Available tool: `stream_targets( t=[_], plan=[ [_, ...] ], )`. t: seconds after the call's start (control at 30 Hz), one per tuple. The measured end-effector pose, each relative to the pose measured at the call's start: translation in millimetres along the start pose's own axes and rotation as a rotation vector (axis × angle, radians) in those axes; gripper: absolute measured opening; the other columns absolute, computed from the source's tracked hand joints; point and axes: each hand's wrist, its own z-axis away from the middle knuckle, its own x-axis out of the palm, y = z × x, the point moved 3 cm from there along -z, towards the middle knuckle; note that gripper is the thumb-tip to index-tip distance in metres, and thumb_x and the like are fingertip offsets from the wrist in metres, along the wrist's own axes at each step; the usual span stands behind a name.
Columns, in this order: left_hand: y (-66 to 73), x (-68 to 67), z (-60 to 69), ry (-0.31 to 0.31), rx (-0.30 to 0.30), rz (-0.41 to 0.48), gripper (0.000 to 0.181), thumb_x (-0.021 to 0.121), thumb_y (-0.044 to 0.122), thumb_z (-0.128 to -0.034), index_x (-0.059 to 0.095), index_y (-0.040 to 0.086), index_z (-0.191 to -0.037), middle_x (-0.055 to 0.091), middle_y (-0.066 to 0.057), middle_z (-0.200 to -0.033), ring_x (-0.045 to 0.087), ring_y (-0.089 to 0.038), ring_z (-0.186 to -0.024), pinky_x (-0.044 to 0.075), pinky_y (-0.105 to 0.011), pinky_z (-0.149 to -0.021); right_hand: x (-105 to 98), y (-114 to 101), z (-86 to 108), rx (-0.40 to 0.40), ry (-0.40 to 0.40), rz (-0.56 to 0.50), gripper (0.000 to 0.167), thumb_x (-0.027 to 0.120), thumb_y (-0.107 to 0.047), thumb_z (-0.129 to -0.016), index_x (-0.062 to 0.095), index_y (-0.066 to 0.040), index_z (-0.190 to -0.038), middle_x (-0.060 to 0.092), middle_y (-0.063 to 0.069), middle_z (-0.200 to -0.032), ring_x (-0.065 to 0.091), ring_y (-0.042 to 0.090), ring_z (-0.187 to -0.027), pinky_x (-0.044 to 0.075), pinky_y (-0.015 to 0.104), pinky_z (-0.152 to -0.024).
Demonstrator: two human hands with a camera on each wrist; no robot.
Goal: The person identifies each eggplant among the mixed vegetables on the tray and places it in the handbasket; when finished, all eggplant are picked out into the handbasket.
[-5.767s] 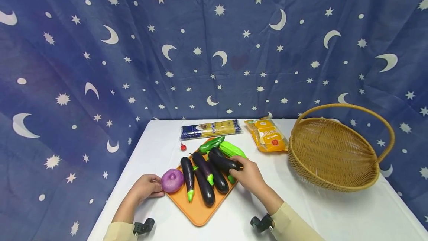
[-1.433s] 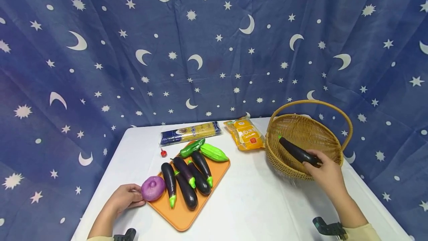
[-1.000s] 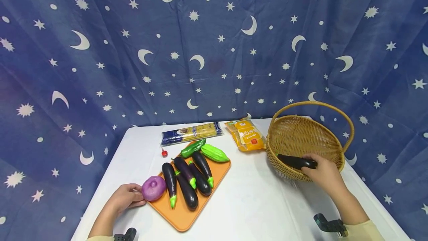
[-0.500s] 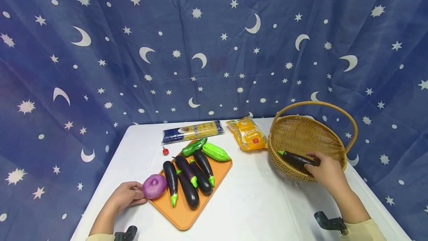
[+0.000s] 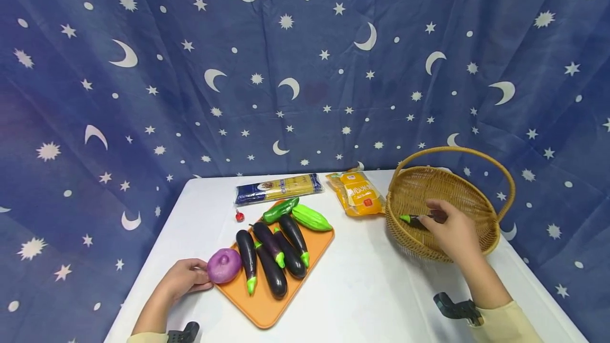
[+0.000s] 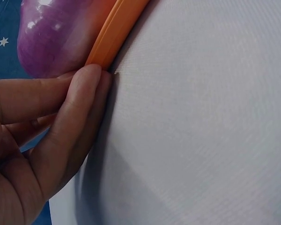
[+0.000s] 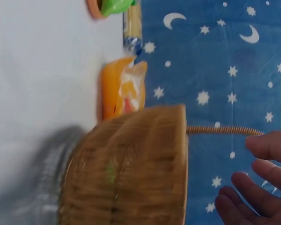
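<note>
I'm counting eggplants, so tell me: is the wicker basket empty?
Not empty: an eggplant is in the wicker basket, its green cap showing beside the right hand.

1. My place looks like a staged recording spot; whether in a home or a lab, I cannot tell.
2. A blue curtain (image 5: 314,68) with white moons and stars hangs behind my worktop (image 5: 357,295) like a backdrop.
3. Plain white cloth (image 6: 192,131) covers that worktop.
4. I wear black cameras (image 5: 450,306) at both wrists.
</note>
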Motion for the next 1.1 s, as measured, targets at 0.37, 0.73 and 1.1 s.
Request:
stream_targets(
  t=[0.37,0.73,1.1],
  plan=[
    [-1.4,1.8,-1.3,0.018,0.009,-0.013,0.027,0.065,-0.012,-0.0851,0.059,-0.016,-0.111,0.066,-0.016,-0.083,0.071,-0.024,-0.075,0.065,-0.035,-0.073,22,-25,-5.1,-0.066,-0.037,-0.117,0.045,0.068,-0.023,-0.096,0.058,0.000,-0.133,0.061,0.024,-0.128,0.058,0.040,-0.117,0.054,0.053,-0.097],
    [-3.1,1.7,-0.1,0.041,0.011,-0.011,0.025,0.064,-0.013,-0.0833,0.059,-0.015,-0.108,0.067,-0.015,-0.081,0.070,-0.024,-0.072,0.065,-0.035,-0.070,52,-49,-9.4,-0.080,-0.079,-0.151,0.041,0.071,-0.016,-0.093,0.060,0.000,-0.130,0.063,0.022,-0.126,0.059,0.036,-0.117,0.053,0.051,-0.101],
    [-3.1,2.3,1.6,0.039,0.037,0.010,0.025,0.066,-0.013,-0.0825,0.060,-0.015,-0.107,0.066,-0.017,-0.082,0.071,-0.025,-0.073,0.065,-0.037,-0.072,79,-64,-13.2,-0.084,-0.126,-0.183,0.041,0.073,-0.012,-0.091,0.061,0.000,-0.128,0.062,0.022,-0.127,0.060,0.038,-0.116,0.054,0.049,-0.101]
  ],
)
